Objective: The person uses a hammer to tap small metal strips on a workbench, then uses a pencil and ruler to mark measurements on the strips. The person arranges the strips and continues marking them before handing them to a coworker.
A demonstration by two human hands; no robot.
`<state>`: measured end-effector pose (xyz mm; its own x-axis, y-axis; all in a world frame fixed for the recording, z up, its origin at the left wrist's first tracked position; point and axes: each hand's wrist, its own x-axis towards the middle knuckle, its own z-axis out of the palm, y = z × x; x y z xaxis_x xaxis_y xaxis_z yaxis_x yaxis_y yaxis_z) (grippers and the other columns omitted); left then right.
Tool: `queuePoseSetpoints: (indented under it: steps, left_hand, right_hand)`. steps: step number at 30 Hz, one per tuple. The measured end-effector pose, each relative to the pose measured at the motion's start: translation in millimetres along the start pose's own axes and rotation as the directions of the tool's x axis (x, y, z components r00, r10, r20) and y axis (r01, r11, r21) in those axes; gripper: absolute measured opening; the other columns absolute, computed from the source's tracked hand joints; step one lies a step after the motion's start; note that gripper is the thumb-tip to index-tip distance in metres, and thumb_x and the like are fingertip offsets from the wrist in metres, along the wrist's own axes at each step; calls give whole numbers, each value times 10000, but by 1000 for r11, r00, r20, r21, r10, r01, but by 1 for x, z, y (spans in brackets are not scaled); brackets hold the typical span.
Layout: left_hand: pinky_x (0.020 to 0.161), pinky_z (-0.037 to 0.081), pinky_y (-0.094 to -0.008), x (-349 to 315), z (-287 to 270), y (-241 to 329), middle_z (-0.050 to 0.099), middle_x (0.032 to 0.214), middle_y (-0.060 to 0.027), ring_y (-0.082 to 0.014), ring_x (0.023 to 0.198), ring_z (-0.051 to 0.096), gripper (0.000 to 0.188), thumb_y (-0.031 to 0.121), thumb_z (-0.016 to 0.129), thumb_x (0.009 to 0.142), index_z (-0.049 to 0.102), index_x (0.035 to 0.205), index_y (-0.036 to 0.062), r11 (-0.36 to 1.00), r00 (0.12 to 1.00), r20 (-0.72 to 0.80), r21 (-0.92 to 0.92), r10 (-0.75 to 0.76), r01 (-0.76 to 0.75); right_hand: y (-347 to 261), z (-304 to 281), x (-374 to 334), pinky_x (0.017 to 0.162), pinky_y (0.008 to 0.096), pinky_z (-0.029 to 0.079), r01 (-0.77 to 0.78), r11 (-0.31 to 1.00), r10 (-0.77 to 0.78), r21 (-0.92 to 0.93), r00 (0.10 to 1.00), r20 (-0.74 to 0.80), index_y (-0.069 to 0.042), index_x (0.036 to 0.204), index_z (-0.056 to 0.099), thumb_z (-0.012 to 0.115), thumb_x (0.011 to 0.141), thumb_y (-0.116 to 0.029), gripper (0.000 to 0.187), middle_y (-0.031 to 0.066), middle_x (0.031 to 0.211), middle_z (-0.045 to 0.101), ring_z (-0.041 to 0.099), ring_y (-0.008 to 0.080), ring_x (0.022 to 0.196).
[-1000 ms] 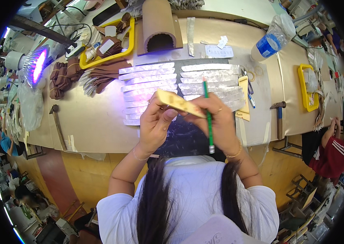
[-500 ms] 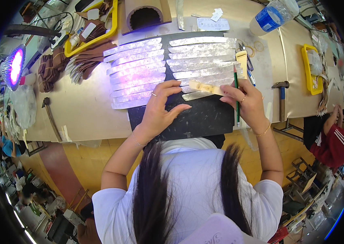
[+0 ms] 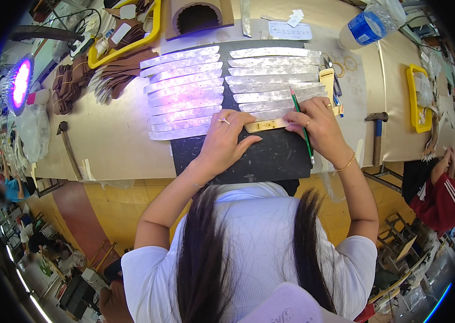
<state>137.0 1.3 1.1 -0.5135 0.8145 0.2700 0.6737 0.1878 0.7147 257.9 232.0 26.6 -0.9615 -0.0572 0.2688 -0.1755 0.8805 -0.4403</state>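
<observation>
Two columns of silvery, slightly curved strips lie on a black board: the left column (image 3: 181,89) under a pinkish light, the right column (image 3: 273,71) nearer my right hand. Along the lowest strip of the right column lies a narrow cream strip with dark marks (image 3: 267,125). My right hand (image 3: 320,128) grips its right part, with a green pencil (image 3: 294,99) tucked slantwise between the fingers. My left hand (image 3: 226,139) is open, thumb stretched out, its fingertips at the left end of the cream strip and the silvery strip beneath. The black board (image 3: 270,164) shows below the hands.
Hammers lie at left (image 3: 67,148) and right (image 3: 377,141). Scissors (image 3: 337,83) and a cream block (image 3: 326,81) sit beside the right column. Brown pieces (image 3: 122,72), a yellow tray (image 3: 154,24), a lamp (image 3: 21,86) and a plastic bottle (image 3: 364,29) stand around. Another person sits far right.
My right hand has brought the cream strip down and levelled it along the lowest silvery strip. The pencil now leans left. My left hand has moved right and slightly down, to its end.
</observation>
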Motion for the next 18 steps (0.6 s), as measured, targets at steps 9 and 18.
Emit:
queuePoseSetpoints:
  steps: [9,18]
  left_hand:
    - [830,414,-377,1,7,-3,659,948,-55,-258,916,574,433,154,819,769,619,1143,69,1000,1000,12,8,10,-10]
    - [825,410,-368,1,9,-4,662,930,-37,-245,901,581,483,111,814,771,610,1208,76,1000,1000,-1,-4,14,-14]
  right_hand:
    - [3,6,-4,801,370,392,-31,999,30,25,999,33,-132,987,692,750,790,-209,219,46,853,522,534,239,847]
    - [2,8,-5,814,370,385,-45,998,43,43,998,41,-136,998,692,749,794,-219,227,46,859,518,532,240,864]
